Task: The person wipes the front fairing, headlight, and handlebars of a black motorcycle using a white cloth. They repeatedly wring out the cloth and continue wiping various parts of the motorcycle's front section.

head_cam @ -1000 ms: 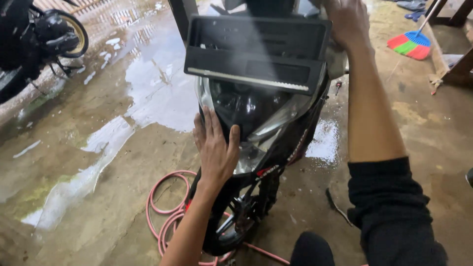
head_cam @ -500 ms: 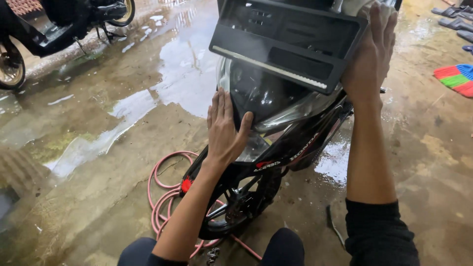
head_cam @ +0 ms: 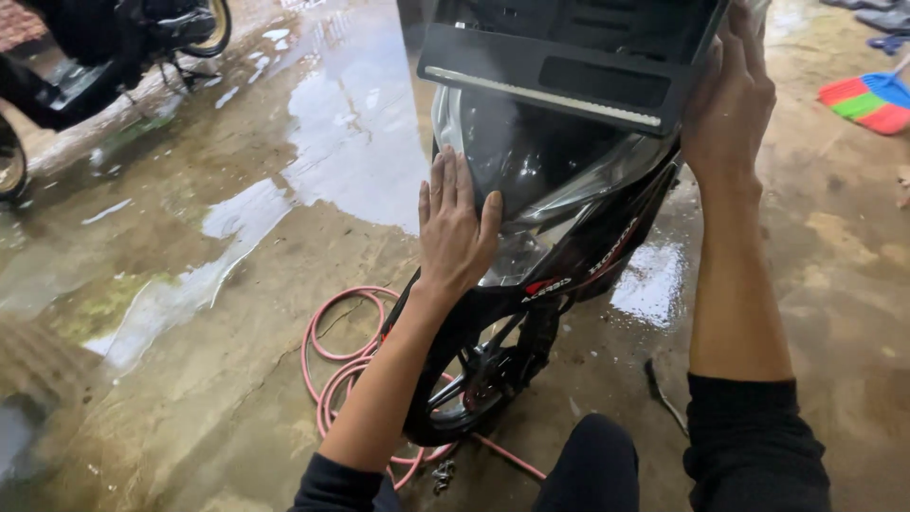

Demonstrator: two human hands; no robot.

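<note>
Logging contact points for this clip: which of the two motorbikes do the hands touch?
The near black motorbike: left hand lies flat on its front cover, right hand holds its black panel. The other motorbike stands untouched, top left.

A glossy black motorcycle fairing (head_cam: 559,180) is showing red and white markings low on its side, under a matte black panel (head_cam: 569,57) carrying a pale strip. A pink hose (head_cam: 332,370) is lying coiled on wet brown-grey concrete floor (head_cam: 190,313), and a red, green and blue broom head (head_cam: 867,100) is sitting near the floor's right edge.

Two small decals, a red-and-white one (head_cam: 547,285) and a white one (head_cam: 612,254), on the motorcycle's black front fender (head_cam: 578,275)
</note>
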